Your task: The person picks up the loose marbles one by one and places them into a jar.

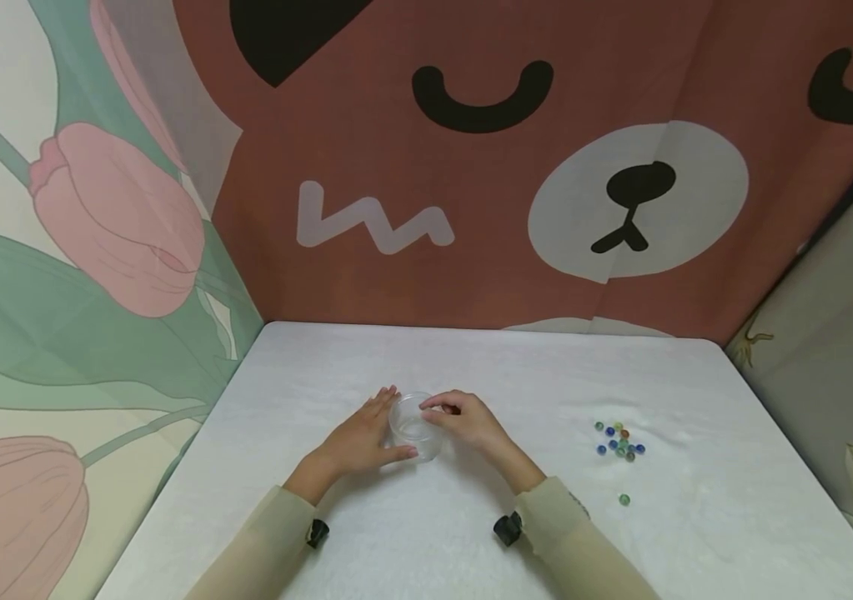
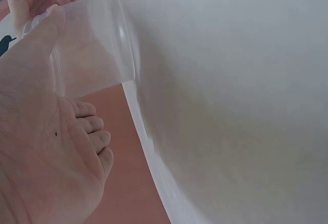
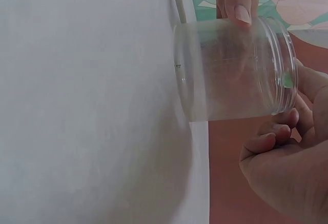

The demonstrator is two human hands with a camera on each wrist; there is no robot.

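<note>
A clear plastic jar [image 1: 426, 446] stands upright on the white table, its mouth uncovered. My left hand [image 1: 362, 437] holds it from the left, thumb at the near side and fingers at the far side. Its thumb lies against the jar wall [image 2: 92, 44] in the left wrist view. At the mouth, the fingertips of my right hand [image 1: 471, 421] are bent together over the rim. Through the threaded rim, the right wrist view shows a green marble [image 3: 287, 80] at those fingertips. Part of the marble is hidden by the hand and rim.
A loose cluster of several glass marbles [image 1: 624, 443], blue, green and orange-brown, lies on the table [image 1: 471, 358] to the right. Nearer to me is a single green marble [image 1: 624, 500]. Printed cloth hangs behind the table and along its sides.
</note>
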